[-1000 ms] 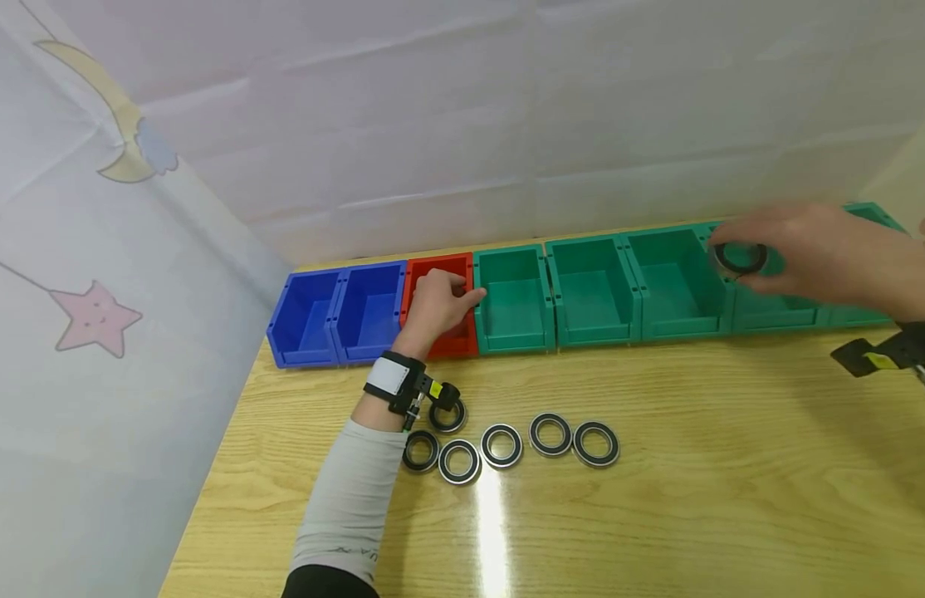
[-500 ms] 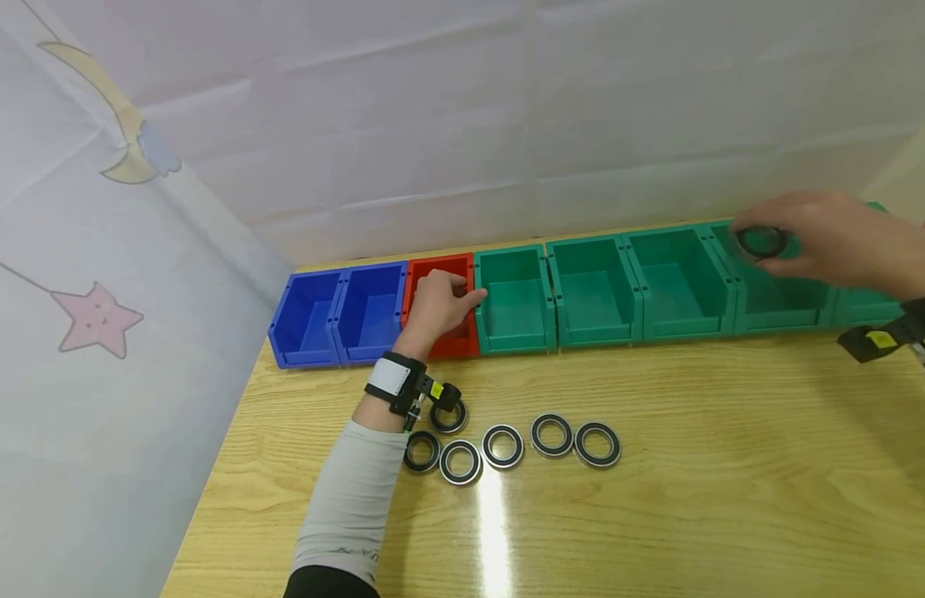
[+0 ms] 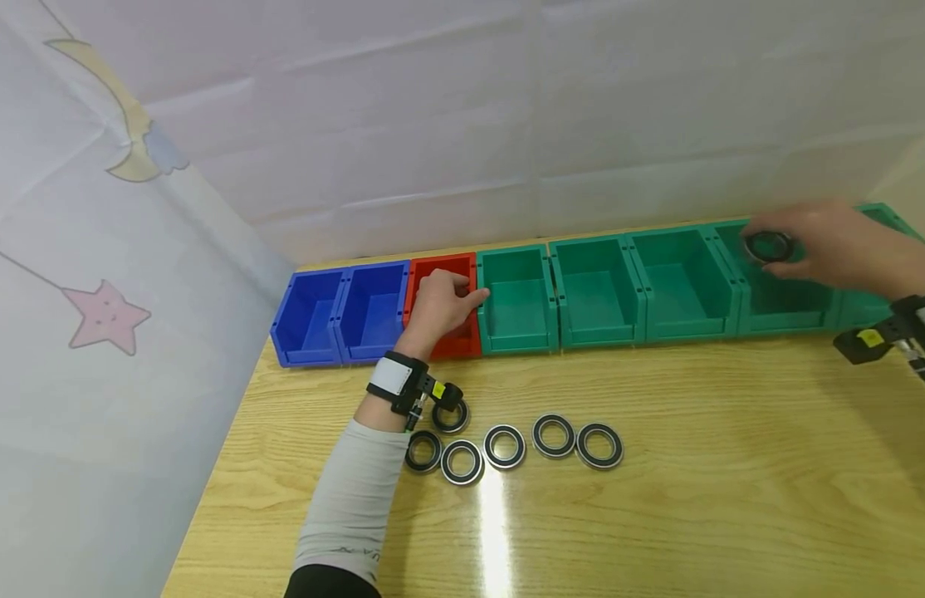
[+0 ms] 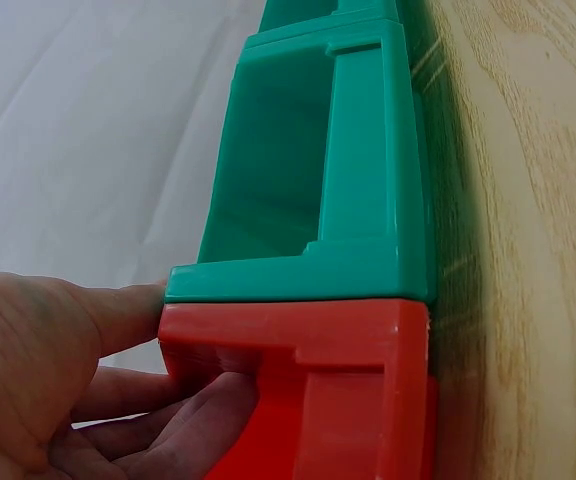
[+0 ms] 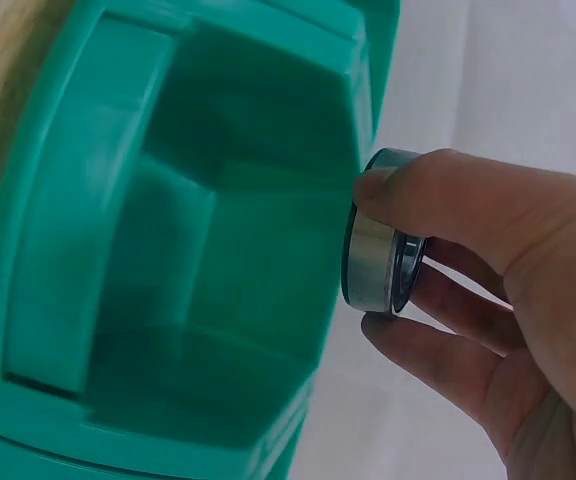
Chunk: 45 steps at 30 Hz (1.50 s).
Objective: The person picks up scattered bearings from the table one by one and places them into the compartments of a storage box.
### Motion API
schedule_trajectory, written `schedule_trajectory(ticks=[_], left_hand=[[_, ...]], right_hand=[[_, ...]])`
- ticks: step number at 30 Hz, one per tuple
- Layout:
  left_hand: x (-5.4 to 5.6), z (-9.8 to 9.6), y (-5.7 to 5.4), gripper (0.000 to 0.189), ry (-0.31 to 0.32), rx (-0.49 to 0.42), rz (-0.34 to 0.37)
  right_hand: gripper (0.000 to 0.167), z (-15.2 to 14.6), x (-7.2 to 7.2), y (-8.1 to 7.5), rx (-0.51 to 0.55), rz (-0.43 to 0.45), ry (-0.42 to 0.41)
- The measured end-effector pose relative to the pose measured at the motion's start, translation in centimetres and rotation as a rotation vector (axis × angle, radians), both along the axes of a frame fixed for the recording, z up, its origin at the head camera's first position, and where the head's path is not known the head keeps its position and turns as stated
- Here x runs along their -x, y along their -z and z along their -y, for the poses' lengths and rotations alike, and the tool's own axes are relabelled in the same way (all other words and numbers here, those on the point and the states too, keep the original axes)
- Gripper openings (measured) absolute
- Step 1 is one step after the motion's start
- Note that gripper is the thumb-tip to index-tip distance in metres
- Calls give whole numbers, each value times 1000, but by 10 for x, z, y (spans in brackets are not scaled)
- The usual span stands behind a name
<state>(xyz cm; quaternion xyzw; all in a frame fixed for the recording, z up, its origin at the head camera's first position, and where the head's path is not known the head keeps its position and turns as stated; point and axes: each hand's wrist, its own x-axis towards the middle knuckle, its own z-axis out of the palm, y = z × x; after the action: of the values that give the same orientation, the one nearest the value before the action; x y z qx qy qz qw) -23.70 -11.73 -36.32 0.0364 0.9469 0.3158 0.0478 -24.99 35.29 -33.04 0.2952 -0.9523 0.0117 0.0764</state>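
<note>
Between thumb and fingertips, my right hand (image 3: 836, 241) pinches a ball bearing (image 5: 373, 255), a steel ring with a black seal. It holds the bearing above a green bin (image 3: 784, 303) near the right end of the row; the right wrist view shows that bin's inside beside it. My left hand (image 3: 440, 306) is at the red bin (image 3: 458, 345), fingers curled inside and thumb across the wall it shares with the neighbouring green bin (image 4: 368, 190). More bearings lie flat on the table, among them one bearing (image 3: 599, 428) at the right of the group.
Two blue bins (image 3: 305, 357) stand at the left end of the row, and further green bins (image 3: 593, 336) continue to the right. The row stands on a wooden table (image 3: 694, 498) against a pale wall covering (image 3: 433, 124). My left forearm sleeve (image 3: 354, 498) crosses the table.
My right hand has moved slightly right with the bearing, from the edge of one green bin to over the bin beside it. The left hand stays at the red bin.
</note>
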Motion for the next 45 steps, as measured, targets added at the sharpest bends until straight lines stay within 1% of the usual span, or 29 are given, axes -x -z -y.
schedule_trajectory(ticks=[7, 12, 19, 29, 34, 38, 41, 45], left_hand=[[0, 1, 0, 52, -8, -3, 4], [-1, 0, -1, 52, -15, 0, 11], [-1, -1, -1, 52, -18, -3, 23], [-1, -1, -1, 52, -15, 6, 13], [-1, -1, -2, 52, -21, 3, 13], [0, -1, -2, 52, -21, 7, 8], [0, -1, -2, 52, -14, 14, 10], [0, -1, -2, 52, -11, 12, 10]], right_hand=[[53, -1, 4, 10, -14, 78, 49], [52, 1, 6, 16, -25, 109, 71], [52, -1, 3, 23, -2, 125, 68], [54, -3, 6, 34, -4, 169, 84], [55, -4, 7, 37, -17, 187, 95], [56, -4, 7, 38, -29, 227, 117], [57, -3, 6, 40, -37, 256, 132], [58, -3, 4, 44, -48, 265, 133]])
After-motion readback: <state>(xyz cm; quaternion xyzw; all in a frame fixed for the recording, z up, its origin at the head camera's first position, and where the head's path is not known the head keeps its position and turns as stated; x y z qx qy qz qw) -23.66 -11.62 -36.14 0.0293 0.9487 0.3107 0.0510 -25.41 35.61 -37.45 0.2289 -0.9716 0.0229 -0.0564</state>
